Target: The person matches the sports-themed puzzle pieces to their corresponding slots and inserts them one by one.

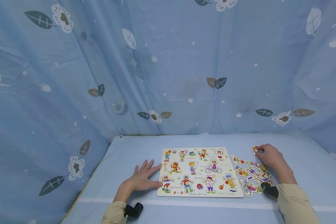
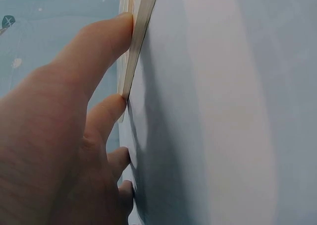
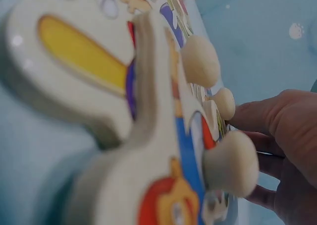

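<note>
A wooden picture puzzle board [image 1: 184,169] with sports figures lies flat on the table. My left hand [image 1: 141,180] rests at its left side with fingers spread. In the left wrist view the thumb [image 2: 106,36] and index finger touch the board's edge [image 2: 141,29]. To the right of the board, my right hand [image 1: 273,157] pinches a small puzzle piece [image 1: 253,151] above a loose group of pieces. The right wrist view shows the thumb at a round wooden knob [image 3: 226,104], behind nearer knobbed pieces [image 3: 119,175]; the other fingertips are partly hidden.
Several loose puzzle pieces [image 1: 242,172] lie overlapping between the board and my right forearm. The light blue table [image 1: 134,147] has a white stripe along its front. A patterned blue curtain [image 1: 184,62] hangs behind and at the sides.
</note>
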Action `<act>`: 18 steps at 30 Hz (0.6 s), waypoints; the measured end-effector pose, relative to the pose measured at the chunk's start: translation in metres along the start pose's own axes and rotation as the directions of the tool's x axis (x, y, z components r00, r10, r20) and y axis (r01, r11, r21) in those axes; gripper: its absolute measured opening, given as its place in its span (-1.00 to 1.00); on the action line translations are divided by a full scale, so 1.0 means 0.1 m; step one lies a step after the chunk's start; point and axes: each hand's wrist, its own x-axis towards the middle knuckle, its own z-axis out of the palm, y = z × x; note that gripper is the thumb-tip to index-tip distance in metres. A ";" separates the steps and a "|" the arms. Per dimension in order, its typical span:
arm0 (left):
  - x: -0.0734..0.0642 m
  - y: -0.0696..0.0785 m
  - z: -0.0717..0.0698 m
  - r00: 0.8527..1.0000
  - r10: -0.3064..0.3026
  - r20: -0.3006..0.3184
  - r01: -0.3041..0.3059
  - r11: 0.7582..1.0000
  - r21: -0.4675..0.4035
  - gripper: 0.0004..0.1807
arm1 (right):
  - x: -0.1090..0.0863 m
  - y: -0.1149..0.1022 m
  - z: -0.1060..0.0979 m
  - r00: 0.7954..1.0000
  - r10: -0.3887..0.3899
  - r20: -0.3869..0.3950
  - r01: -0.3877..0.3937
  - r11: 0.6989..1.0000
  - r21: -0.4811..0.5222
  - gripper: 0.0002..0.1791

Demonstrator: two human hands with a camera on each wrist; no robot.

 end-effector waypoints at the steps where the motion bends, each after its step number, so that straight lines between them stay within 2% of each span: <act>1: 0.00 0.00 0.00 1.000 0.001 0.001 -0.001 1.000 0.002 -0.09 | 0.00 -0.01 0.00 1.000 0.008 -0.004 -0.008 1.000 0.004 -0.57; 10: -0.01 0.00 -0.01 1.000 0.004 -0.006 -0.004 1.000 0.016 -0.09 | 0.02 -0.07 -0.02 0.998 0.064 -0.006 -0.064 0.998 0.023 -0.66; 18: 0.01 0.02 0.00 1.000 0.009 -0.010 -0.009 1.000 0.027 -0.10 | 0.01 -0.07 -0.08 0.998 0.050 0.030 -0.050 0.999 -0.001 -0.65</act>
